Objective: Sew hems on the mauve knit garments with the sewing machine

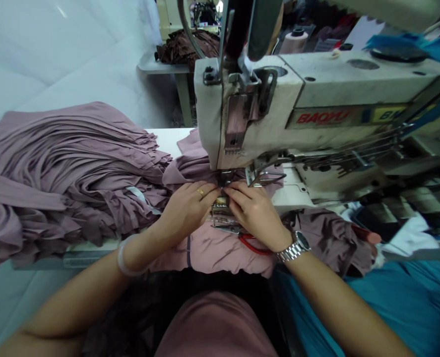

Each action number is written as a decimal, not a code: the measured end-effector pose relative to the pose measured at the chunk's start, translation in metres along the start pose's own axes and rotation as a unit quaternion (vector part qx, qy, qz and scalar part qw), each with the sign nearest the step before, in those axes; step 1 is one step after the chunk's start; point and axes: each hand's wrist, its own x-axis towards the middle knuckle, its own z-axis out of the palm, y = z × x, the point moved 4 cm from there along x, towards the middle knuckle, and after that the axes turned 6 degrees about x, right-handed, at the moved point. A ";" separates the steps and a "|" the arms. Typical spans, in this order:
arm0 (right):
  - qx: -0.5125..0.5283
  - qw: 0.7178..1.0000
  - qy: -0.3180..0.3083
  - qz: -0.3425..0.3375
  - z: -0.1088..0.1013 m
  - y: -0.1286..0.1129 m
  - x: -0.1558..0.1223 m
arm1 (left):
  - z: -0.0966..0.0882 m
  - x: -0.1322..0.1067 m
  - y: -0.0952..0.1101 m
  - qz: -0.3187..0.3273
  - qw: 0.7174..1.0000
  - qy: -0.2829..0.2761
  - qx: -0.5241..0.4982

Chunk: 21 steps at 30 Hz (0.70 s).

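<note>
Mauve fabric [212,250] lies under the left hand [188,210] and right hand [255,213], each grip open and flat.

the left hand [188,210] and right hand [255,215] rest on mauve jersey [212,250] at the presser foot [225,177] of a white industrial sewing machine [316,94]; red-handled snips [251,245] lie just near them, a mauve pile [67,168] left on the white surface [167,139].
</note>
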 end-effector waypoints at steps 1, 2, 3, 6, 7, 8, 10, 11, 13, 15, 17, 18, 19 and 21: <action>0.005 1.000 -0.004 0.002 0.001 0.001 0.000 | 0.001 0.000 0.000 0.001 1.000 -0.004 0.001; 0.011 1.000 -0.009 0.005 0.001 0.002 0.000 | 0.002 -0.001 0.000 0.001 1.000 -0.008 0.002; 0.016 1.000 -0.012 0.007 0.002 0.002 -0.001 | 0.003 -0.002 -0.001 0.001 1.000 -0.011 0.002; 0.028 0.999 -0.015 0.012 0.002 0.003 -0.003 | 0.004 -0.004 0.000 -0.002 1.000 -0.014 0.002; 0.030 0.999 -0.016 0.013 0.002 0.003 -0.003 | 0.003 -0.005 0.000 -0.002 1.000 -0.013 0.001; 0.032 0.999 -0.017 0.015 0.002 0.003 -0.004 | 0.003 -0.005 0.001 -0.002 1.000 -0.010 0.003; 0.036 0.999 -0.017 0.016 0.002 0.003 -0.004 | 0.002 -0.005 0.002 -0.006 1.000 -0.004 0.013; 0.038 0.999 -0.015 0.016 0.002 0.003 -0.004 | 0.002 -0.004 0.002 -0.011 1.000 -0.003 0.020; 0.039 0.999 -0.005 0.014 0.002 0.002 -0.005 | 0.002 -0.003 0.004 -0.017 0.999 -0.005 0.034; 0.036 0.999 0.002 0.010 0.001 0.002 -0.005 | 0.002 -0.002 0.005 -0.019 0.999 -0.008 0.043; 0.033 0.999 -0.001 0.005 0.001 0.002 -0.005 | 0.002 -0.001 0.006 -0.020 0.999 -0.011 0.048; 0.029 1.000 -0.005 0.003 0.001 0.001 -0.005 | 0.002 -0.001 0.006 -0.019 0.998 -0.011 0.051; 0.023 1.000 -0.010 0.002 0.002 0.000 -0.004 | 0.002 -0.001 0.006 -0.017 0.998 -0.010 0.052; -0.001 1.000 -0.024 -0.004 0.002 -0.002 -0.002 | 0.002 -0.001 0.007 -0.010 0.998 -0.009 0.056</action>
